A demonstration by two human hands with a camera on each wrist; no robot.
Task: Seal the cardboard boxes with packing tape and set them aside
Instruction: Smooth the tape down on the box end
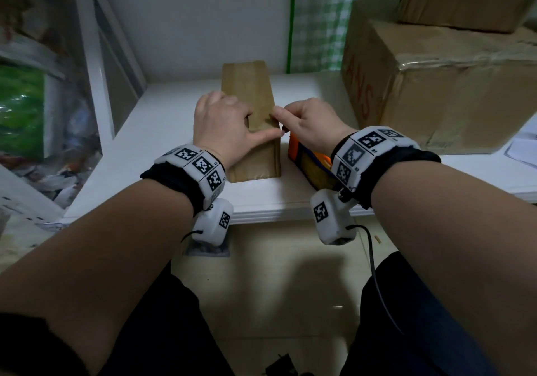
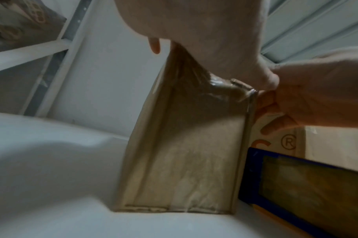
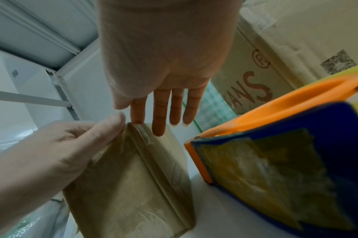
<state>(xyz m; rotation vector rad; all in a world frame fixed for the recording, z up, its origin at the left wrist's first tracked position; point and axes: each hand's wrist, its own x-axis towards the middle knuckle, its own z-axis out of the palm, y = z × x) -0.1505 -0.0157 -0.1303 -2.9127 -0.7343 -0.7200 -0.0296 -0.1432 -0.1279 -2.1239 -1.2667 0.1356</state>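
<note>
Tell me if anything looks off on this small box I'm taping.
Yes. The packing tape is bunched and wrinkled at the top right edge of the small cardboard box, beside the thumb of the left hand, instead of lying flat.

Wall: white wall (image 1: 189,21) is standing behind the table (image 1: 151,131).
Floor: beige tiles (image 1: 276,288) are lying below the table.

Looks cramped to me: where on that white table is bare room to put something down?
Left of the small cardboard box, bare tabletop runs to the white frame. Right is crowded: tape dispenser, then stacked big boxes.
</note>
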